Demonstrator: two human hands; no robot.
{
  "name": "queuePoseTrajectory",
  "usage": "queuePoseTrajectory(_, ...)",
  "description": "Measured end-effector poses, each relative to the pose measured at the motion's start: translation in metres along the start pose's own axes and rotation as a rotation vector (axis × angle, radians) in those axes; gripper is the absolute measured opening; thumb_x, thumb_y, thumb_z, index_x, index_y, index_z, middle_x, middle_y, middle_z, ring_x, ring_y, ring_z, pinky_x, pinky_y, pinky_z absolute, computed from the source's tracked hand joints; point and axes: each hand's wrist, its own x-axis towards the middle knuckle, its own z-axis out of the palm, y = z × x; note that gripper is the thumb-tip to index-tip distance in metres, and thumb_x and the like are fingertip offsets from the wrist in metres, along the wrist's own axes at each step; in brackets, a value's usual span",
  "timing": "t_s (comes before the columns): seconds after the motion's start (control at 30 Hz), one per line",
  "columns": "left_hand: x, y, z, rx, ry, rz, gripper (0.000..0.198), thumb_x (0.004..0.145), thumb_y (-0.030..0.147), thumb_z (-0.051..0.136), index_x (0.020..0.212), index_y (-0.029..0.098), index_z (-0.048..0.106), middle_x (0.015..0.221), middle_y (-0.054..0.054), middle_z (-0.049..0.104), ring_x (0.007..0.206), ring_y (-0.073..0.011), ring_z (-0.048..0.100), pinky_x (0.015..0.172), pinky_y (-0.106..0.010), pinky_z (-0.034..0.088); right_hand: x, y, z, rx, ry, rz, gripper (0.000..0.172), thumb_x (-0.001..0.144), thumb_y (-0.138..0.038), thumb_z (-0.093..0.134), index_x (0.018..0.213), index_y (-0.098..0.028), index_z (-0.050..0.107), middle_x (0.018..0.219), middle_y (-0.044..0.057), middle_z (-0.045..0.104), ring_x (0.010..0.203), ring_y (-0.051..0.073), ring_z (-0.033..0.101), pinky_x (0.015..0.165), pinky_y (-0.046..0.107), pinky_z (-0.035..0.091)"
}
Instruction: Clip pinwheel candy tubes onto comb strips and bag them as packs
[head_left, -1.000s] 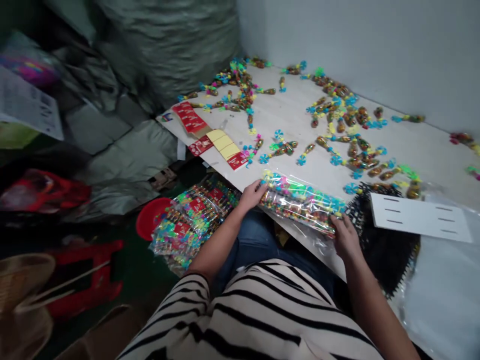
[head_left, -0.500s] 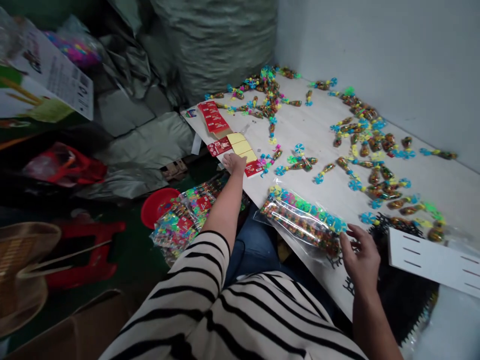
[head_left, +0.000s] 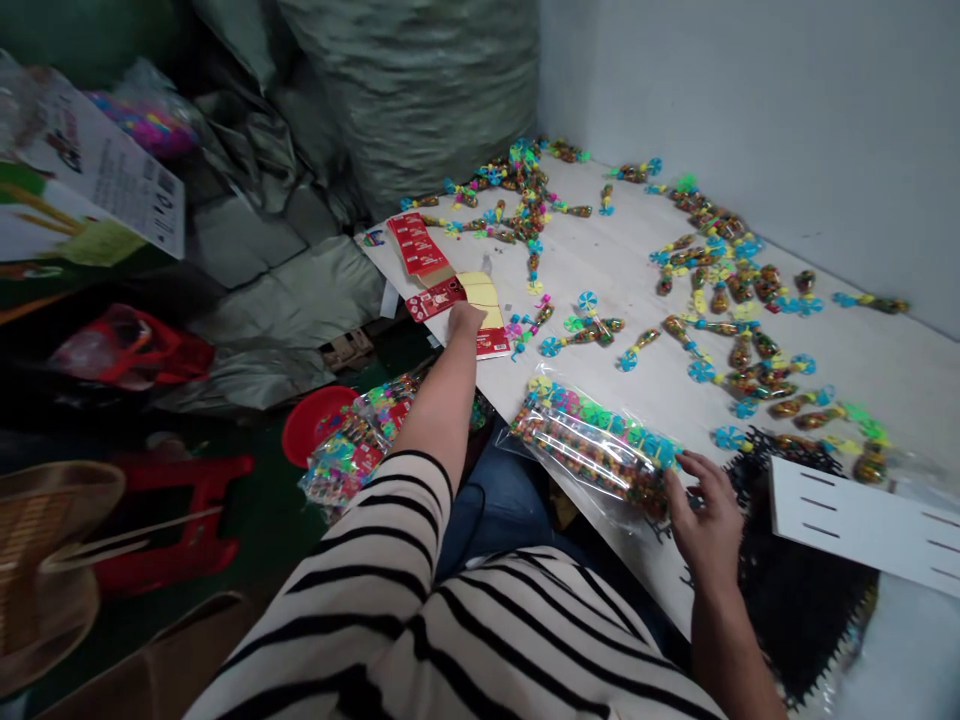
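On the table's left edge, my left hand (head_left: 466, 320) is on a red-and-yellow folded card (head_left: 481, 292). Its fingers look closed on the card's edge, though they are partly hidden, and the yellow face bends a little. Beside it lie more red printed cards (head_left: 416, 247). My right hand (head_left: 709, 510) is open, fingers curved and apart, at the right end of a clear plastic bag (head_left: 592, 440). That bag lies flat near the front edge and holds a row of small bottle-shaped toys with colourful pinwheel tops. Whether the fingertips touch it, I cannot tell.
Loose pinwheel-topped bottles (head_left: 750, 285) are scattered over the white table (head_left: 600, 245). At right, a white slotted board (head_left: 862, 520) rests over black spiky pieces (head_left: 802, 600). Filled bags (head_left: 349, 455) and a red basin (head_left: 304, 425) sit low at left. A large sack (head_left: 420, 90) stands behind.
My left hand has closed in on the yellow card, which now bends more. My right hand has shifted slightly left, nearer the bag's end. The view has moved slightly.
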Motion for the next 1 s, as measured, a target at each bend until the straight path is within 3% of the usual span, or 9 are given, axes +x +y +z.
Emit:
queuePoseTrajectory(0.07, -0.006, 0.007, -0.012, -0.059, -0.053, 0.060, 0.017, 0.070, 0.024, 0.075, 0.076, 0.012, 0.065, 0.084, -0.011, 0.071, 0.090, -0.0245, 0.066, 0.077, -0.031, 0.049, 0.000, 0.000, -0.001, 0.040, -0.024, -0.002, 0.026, 0.085, -0.037, 0.059, 0.102, -0.018, 0.067, 0.108, 0.012, 0.066, 0.101, 0.025, 0.063, 0.079, 0.041, 0.053)
queuePoseTrajectory(0.17, -0.028, 0.014, -0.035, -0.226, -0.162, 0.149, 0.022, 0.080, 0.035, 0.065, 0.078, 0.013, 0.066, 0.070, -0.002, 0.068, 0.069, -0.0157, 0.065, 0.066, -0.026, 0.051, 0.009, -0.013, 0.003, 0.118, -0.057, -0.061, 0.020, 0.087, -0.033, 0.058, 0.098, -0.020, 0.067, 0.095, 0.008, 0.069, 0.090, 0.022, 0.065, 0.080, 0.040, 0.052)
queuePoseTrajectory(0.3, -0.086, 0.013, -0.059, -0.464, -0.375, 0.183, 0.028, 0.082, 0.040, 0.064, 0.075, 0.013, 0.064, 0.060, 0.001, 0.062, 0.051, -0.0120, 0.059, 0.051, -0.023, 0.048, 0.032, -0.052, 0.032, 0.170, -0.147, -0.329, 0.015, 0.088, -0.029, 0.058, 0.096, -0.023, 0.069, 0.090, 0.005, 0.071, 0.085, 0.020, 0.065, 0.080, 0.038, 0.049)
queuePoseTrajectory(0.43, -0.147, 0.002, -0.058, -0.406, -0.480, 0.201, 0.037, 0.082, 0.046, 0.063, 0.064, 0.014, 0.059, 0.050, 0.003, 0.054, 0.038, -0.0088, 0.050, 0.039, -0.020, 0.039, 0.048, -0.090, 0.074, 0.109, -0.266, -0.554, 0.019, 0.091, -0.030, 0.056, 0.102, -0.026, 0.071, 0.091, 0.005, 0.069, 0.085, 0.019, 0.060, 0.078, 0.036, 0.044)
queuePoseTrajectory(0.53, -0.176, -0.009, -0.047, -0.364, -0.531, 0.251, 0.039, 0.084, 0.045, 0.061, 0.059, 0.016, 0.055, 0.045, 0.005, 0.050, 0.036, -0.0082, 0.047, 0.037, -0.020, 0.035, 0.051, -0.099, 0.094, 0.011, -0.266, -0.624, 0.021, 0.093, -0.032, 0.054, 0.103, -0.026, 0.072, 0.087, 0.005, 0.065, 0.082, 0.018, 0.054, 0.076, 0.035, 0.039)
queuePoseTrajectory(0.73, -0.198, -0.017, -0.036, -0.291, -0.612, 0.350, 0.037, 0.087, 0.036, 0.057, 0.056, 0.017, 0.050, 0.042, 0.006, 0.043, 0.036, -0.0073, 0.044, 0.038, -0.020, 0.029, 0.055, -0.091, 0.097, -0.094, -0.260, -0.564, 0.024, 0.092, -0.037, 0.054, 0.103, -0.024, 0.072, 0.088, 0.007, 0.061, 0.086, 0.021, 0.048, 0.077, 0.036, 0.036)
queuePoseTrajectory(1.0, -0.200, -0.011, -0.037, -0.340, -0.710, 0.265, 0.018, 0.079, 0.027, 0.061, 0.068, 0.014, 0.062, 0.050, 0.004, 0.054, 0.038, -0.0072, 0.043, 0.038, -0.020, 0.032, 0.065, -0.091, 0.093, 0.018, -0.298, -0.622, 0.018, 0.092, -0.029, 0.054, 0.089, -0.025, 0.071, 0.091, 0.006, 0.065, 0.097, 0.021, 0.051, 0.087, 0.038, 0.039)
